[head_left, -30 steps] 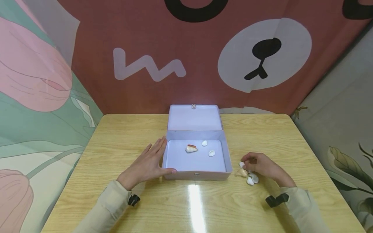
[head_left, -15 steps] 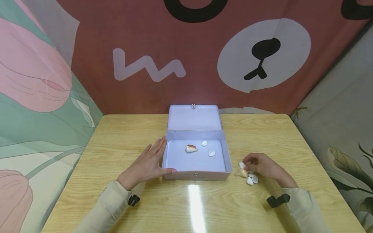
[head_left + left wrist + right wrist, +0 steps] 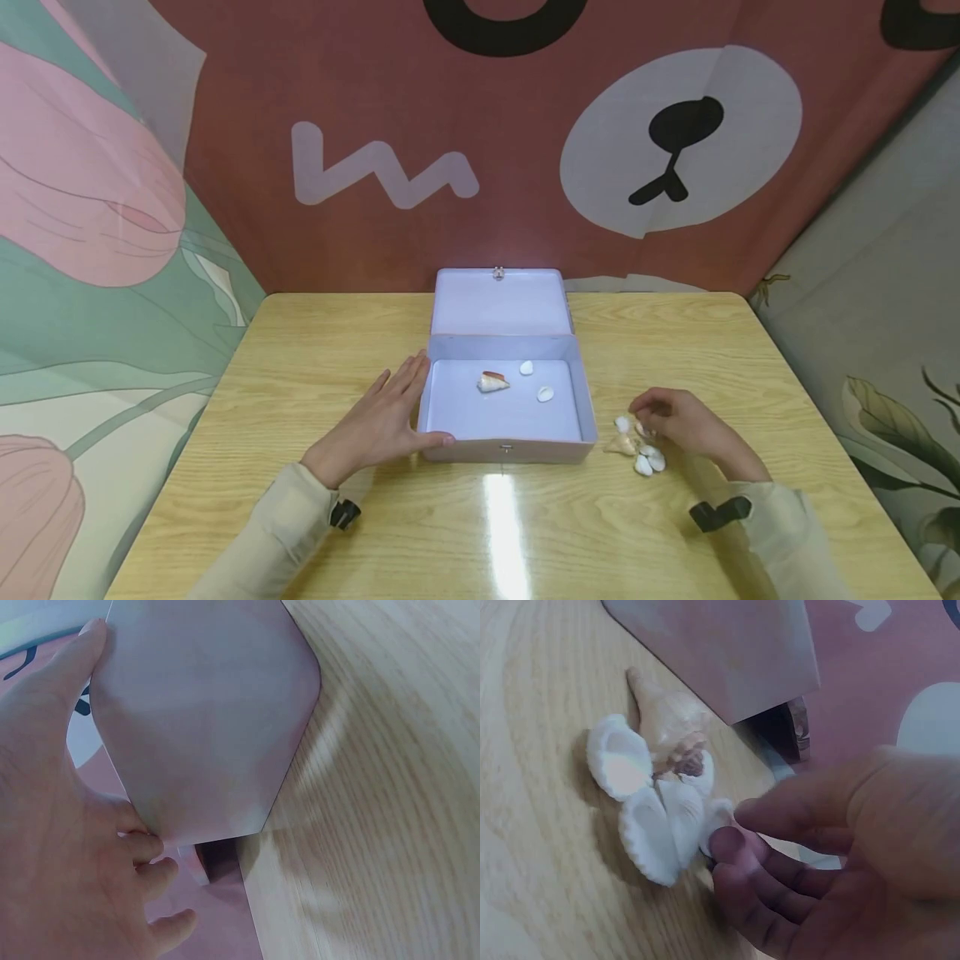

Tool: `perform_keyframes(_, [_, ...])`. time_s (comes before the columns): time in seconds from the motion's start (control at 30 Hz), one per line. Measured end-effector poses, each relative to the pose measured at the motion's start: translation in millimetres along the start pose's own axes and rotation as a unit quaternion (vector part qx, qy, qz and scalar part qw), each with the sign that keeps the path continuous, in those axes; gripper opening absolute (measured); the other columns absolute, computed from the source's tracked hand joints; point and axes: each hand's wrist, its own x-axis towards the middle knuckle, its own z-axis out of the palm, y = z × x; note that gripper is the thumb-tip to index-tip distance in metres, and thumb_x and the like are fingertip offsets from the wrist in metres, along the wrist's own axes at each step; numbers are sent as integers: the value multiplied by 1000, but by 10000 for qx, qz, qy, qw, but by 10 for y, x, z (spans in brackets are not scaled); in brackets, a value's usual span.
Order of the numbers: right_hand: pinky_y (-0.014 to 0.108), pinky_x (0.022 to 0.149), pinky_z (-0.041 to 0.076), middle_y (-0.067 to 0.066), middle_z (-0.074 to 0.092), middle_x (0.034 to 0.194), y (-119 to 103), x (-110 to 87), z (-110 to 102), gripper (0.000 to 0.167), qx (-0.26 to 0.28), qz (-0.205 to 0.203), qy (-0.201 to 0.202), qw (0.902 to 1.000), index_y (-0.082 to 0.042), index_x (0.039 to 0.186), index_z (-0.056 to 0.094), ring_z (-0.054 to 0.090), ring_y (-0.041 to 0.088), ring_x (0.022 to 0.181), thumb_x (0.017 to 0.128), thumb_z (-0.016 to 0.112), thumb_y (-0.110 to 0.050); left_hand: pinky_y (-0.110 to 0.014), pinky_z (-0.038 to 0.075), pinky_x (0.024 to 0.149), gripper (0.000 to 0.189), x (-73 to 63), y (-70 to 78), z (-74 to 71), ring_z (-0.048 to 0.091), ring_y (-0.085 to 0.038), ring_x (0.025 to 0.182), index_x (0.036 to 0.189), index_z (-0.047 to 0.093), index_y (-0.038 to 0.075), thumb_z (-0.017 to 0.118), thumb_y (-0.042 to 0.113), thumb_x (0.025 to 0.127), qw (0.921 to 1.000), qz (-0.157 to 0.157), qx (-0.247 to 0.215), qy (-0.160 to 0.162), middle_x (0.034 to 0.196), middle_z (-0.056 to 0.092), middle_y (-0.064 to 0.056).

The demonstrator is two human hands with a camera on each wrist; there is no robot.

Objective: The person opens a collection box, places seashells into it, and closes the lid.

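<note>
My left hand (image 3: 375, 429) rests at the left side of an open pale lilac hinged box (image 3: 506, 452); its fingers reach along the side and its thumb lies at the front rim. Inside the box are a brown-and-white cone-shaped seashell (image 3: 492, 382) and two small white seashells (image 3: 545, 394). On the right, my right hand (image 3: 686, 425) is over a small pile of shells on the table. In the right wrist view its thumb and index finger pinch the edge of a small white seashell (image 3: 717, 819). Beside it lie white ribbed shells (image 3: 646, 836) and a tan whelk-like shell (image 3: 667, 716).
The box stands on a wood-grain table (image 3: 360, 542), its raised lid (image 3: 501, 304) leaning back by a brown-red patterned backdrop (image 3: 517, 183). Printed cloths hang at both sides. A bright light reflection (image 3: 506, 533) crosses the table in front of the box.
My right hand has shifted slightly right and away from the pile's left side, baring more of the shells beneath. The left hand and the box stay where they were.
</note>
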Motion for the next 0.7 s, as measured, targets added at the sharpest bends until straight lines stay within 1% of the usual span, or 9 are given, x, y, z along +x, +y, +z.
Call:
perform_keyframes(0.07, [21,69,53,16,73,109,-8,-15,-19,22,26,-71,-77,9999,5,120,70,61,11,90,98,67,-1,-63,17,136,128,1,-2,0,15,-36,169,170,12,0,62,85,87,10000,1,-2,1,181,6,-14])
perform_keyframes(0.17, [20,71,52,16,73,108,-12,-34,-38,26,38,-77,-245,9997,5,120,70,61,12,91,96,72,-3,-64,17,136,129,1,-8,1,15,-37,168,170,13,0,61,86,87,10000,9,-16,6,181,7,-15])
perform_keyframes(0.23, [20,71,51,14,73,105,-8,-38,-45,27,-19,-99,-342,9994,4,119,70,60,11,89,94,75,-4,-63,17,136,129,4,-10,-2,15,-36,169,170,13,0,61,86,86,10000,-16,-7,-14,181,7,-14])
perform_keyframes(0.3, [21,70,49,11,71,101,4,-29,-46,26,-114,-109,-372,9992,3,117,69,58,10,86,93,76,-4,-63,17,136,130,4,-14,-5,15,-36,169,170,12,1,61,87,86,10000,-25,0,-15,181,7,-14])
perform_keyframes(0.43, [21,69,47,6,68,94,29,-4,-27,16,-302,-201,-282,9989,0,107,69,55,7,82,93,76,-4,-62,16,137,130,4,-16,0,14,-34,169,170,11,2,61,87,86,10000,-44,-5,-33,182,5,-12])
perform_keyframes(0.53, [21,69,47,4,67,92,39,8,-12,10,-380,-188,-197,9989,-3,101,69,55,6,80,94,77,-6,-62,16,136,129,9,-19,14,15,-35,169,170,12,1,61,86,86,10000,-21,-7,-25,181,5,-13])
perform_keyframes(0.63, [20,68,48,4,68,91,25,2,-14,9,-368,-43,-72,9993,-5,99,69,56,6,80,96,77,-8,-63,16,136,129,11,-22,18,15,-36,169,170,12,1,61,86,87,10000,-11,0,-21,181,6,-14])
perform_keyframes(0.7, [21,67,50,5,70,91,17,-7,-30,9,-302,49,22,9995,-3,100,69,58,8,79,97,75,-9,-63,16,136,129,11,-22,15,15,-36,169,170,12,1,61,86,87,10000,-30,12,-23,181,7,-15])
